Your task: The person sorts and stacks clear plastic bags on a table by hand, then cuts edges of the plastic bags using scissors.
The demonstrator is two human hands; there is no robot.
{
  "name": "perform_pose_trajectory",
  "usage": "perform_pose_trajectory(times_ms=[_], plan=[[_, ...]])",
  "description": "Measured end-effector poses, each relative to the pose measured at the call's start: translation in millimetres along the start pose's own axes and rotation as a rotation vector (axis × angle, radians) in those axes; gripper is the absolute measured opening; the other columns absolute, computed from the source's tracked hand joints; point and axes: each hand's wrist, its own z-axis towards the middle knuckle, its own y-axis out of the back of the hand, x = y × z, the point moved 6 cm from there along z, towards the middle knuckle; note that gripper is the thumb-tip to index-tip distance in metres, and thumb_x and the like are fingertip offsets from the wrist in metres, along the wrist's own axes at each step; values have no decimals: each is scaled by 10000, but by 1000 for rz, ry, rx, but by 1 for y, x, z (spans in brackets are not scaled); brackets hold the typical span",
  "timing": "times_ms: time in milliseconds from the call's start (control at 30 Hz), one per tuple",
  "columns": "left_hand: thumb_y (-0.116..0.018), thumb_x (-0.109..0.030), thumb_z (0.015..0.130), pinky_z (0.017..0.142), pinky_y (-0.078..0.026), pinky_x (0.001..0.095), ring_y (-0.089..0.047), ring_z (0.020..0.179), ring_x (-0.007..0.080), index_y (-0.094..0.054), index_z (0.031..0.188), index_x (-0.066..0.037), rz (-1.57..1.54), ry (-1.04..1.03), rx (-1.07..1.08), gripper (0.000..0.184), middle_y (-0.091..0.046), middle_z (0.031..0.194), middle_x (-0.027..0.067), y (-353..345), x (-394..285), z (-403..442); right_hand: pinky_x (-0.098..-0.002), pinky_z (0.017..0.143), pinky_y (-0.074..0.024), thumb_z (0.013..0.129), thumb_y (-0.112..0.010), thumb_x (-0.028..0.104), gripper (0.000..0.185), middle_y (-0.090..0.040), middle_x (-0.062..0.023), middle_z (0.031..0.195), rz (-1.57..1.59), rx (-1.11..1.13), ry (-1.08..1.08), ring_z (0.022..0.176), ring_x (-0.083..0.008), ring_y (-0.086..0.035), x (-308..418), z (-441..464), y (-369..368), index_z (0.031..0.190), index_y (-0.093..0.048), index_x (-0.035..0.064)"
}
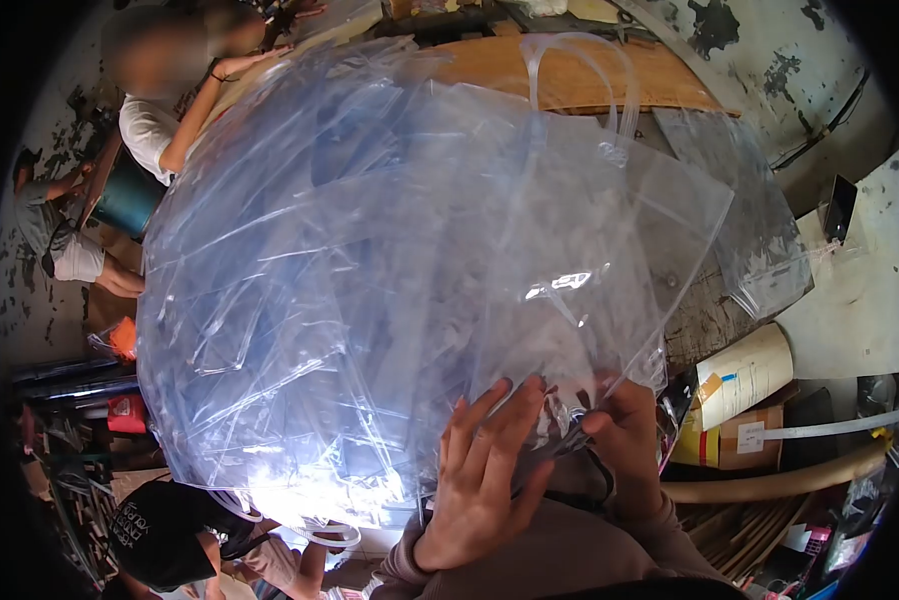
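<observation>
A clear plastic bag (570,230) lies on top of a wide pile of clear plastic sheeting (300,280) that covers most of the table. Two looped clear handles stand up from the bag's far edge. My left hand (490,460) rests on the near part of the plastic with its fingers stretched out. Just to its right, my right hand (625,440) pinches the near edge of the bag between thumb and fingers, where the film is bunched and creased. Some of the right fingers are hidden behind the plastic.
Flat clear sheets (745,210) hang over the table's right side, near a phone (841,208). Cardboard boxes (750,437) and a long tan tube (780,482) sit at the right. A person (155,130) is at the far left; another in a black cap (160,535) is near left.
</observation>
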Motion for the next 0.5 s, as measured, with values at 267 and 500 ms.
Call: perform_pose_trajectory(times_ms=[267, 500], plan=[[-677, -38, 704, 1001, -309, 532, -448, 1206, 402, -414, 1285, -5, 28, 4, -8, 638, -516, 1276, 187, 0, -5, 4, -222, 718, -426, 829, -688, 316, 404, -624, -17, 878, 73, 34, 23, 804, -57, -526, -23, 3, 12, 1031, -607, -25], [-661, -56, 733, 1007, -313, 552, -449, 1216, 406, -414, 1277, 3, -5, 22, -23, 600, -514, 1282, 184, 3, -6, 4, -246, 770, -427, 878, -617, 343, 403, -619, -26, 924, 116, 87, 22, 863, -77, -532, -15, 7, 3, 1032, -601, -28]])
